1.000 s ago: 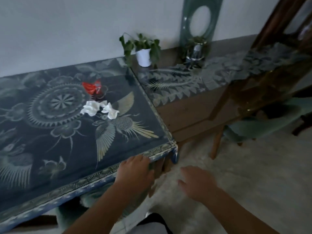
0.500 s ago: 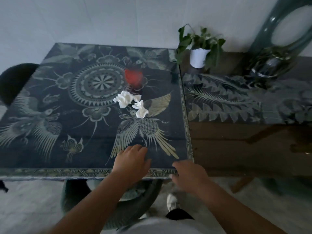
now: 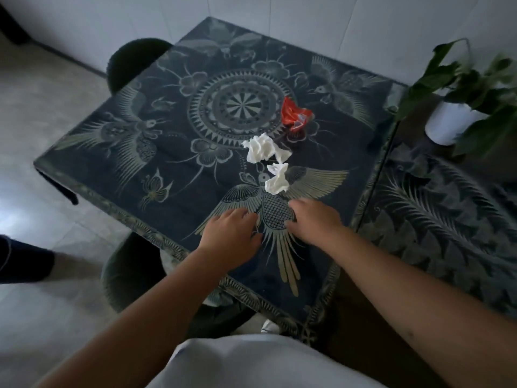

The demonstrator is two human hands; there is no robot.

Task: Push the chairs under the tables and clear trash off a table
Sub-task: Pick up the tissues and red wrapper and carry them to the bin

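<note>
Head view: left hand (image 3: 232, 233) and right hand (image 3: 314, 219) — both loosely spread, empty — fingertips blurred near tissue (image 3: 277, 179).

Both hands, left hand (image 3: 230, 233) and right hand (image 3: 314, 219), moved from table edge toward tissues (image 3: 265, 161).

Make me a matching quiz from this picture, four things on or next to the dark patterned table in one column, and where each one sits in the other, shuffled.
Things:
1. red wrapper
2. larger white tissue
3. smaller white tissue
4. potted plant

Places:
A. nearest the right hand
B. on the neighbouring table at right
C. beside the round medallion, farthest from the hands
D. between the wrapper and the other tissue

Pairs: 1-C, 2-D, 3-A, 4-B
</note>
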